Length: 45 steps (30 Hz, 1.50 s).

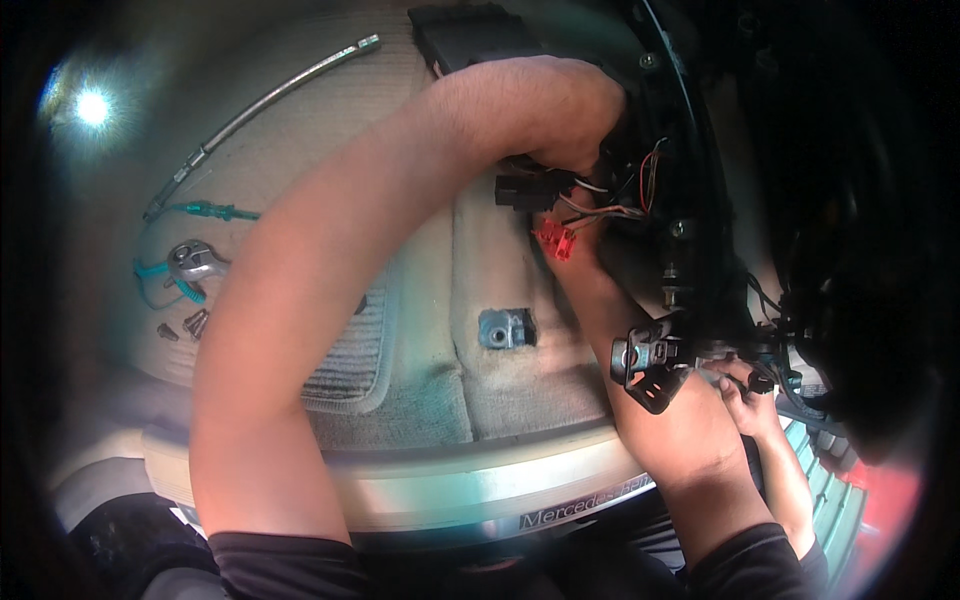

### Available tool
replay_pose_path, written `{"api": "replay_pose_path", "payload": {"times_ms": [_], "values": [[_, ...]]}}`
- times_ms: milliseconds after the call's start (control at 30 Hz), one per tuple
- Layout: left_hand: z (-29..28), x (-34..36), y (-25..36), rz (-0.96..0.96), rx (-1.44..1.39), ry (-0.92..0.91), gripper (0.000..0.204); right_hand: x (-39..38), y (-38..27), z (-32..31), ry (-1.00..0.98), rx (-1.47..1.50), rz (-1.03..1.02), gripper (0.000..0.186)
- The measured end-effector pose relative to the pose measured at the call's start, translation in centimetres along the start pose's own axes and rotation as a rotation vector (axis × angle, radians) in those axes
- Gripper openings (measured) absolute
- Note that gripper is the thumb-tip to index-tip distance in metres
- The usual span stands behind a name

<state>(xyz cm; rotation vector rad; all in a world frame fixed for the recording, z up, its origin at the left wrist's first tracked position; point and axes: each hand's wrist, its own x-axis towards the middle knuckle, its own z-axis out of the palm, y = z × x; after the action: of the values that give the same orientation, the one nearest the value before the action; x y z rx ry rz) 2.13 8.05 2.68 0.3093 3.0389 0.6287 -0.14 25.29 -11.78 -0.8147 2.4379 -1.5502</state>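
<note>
My left arm bends across the floor from the lower left, and my left hand (585, 115) reaches among wires under the dark dashboard. Its fingers are turned away and hidden. My right forearm (640, 350) runs up beneath hanging parts to the same spot; the right hand is hidden behind the left hand and the wiring. Just below the left hand hang a black plug connector (525, 192) and a red connector (555, 240) on thin wires, both in front of my right forearm. What either hand holds cannot be seen.
Left on the carpet lie a long metal extension bar (270, 105), a teal test probe (215, 210), a grey ratchet-like tool (195, 262) and screws (195, 325). A metal bracket (650, 358) overhangs my right forearm. Another person's hand (745, 405) works at right. The door sill (420, 490) crosses in front.
</note>
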Motion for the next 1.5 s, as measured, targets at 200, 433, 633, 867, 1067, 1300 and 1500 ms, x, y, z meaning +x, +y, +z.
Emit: {"api": "replay_pose_path", "payload": {"times_ms": [200,433,633,867,1067,1300,1500], "values": [[-0.7,-1.5,0.6,0.109,-0.075,0.009,0.036,0.6,-0.6,0.0,0.053,-0.057,-0.064,0.046],[-0.7,-0.5,1.1,0.054,-0.075,-0.025,0.028,1.5,-1.1,0.8,0.116,-0.123,-0.142,0.046],[-2.1,-0.7,-1.0,-0.057,-0.642,-0.181,0.027,2.1,-1.8,1.9,0.165,-0.177,-0.22,0.046],[-1.3,-0.3,-3.8,0.059,-0.906,-0.254,0.029,2.6,-1.9,3.0,0.198,-0.212,-0.266,0.046],[-1.6,-0.4,-3.7,0.023,-0.864,-0.266,0.033,2.6,-2.0,2.3,0.216,-0.231,-0.27,0.046],[-2.2,-0.7,-4.0,0.061,-0.691,-0.184,0.038,2.1,-2.2,2.4,0.208,-0.263,-0.276,0.046],[-3.0,-1.2,-3.4,0.008,-0.499,-0.142,0.035,1.7,-2.5,2.3,0.198,-0.277,-0.278,0.045]]}}
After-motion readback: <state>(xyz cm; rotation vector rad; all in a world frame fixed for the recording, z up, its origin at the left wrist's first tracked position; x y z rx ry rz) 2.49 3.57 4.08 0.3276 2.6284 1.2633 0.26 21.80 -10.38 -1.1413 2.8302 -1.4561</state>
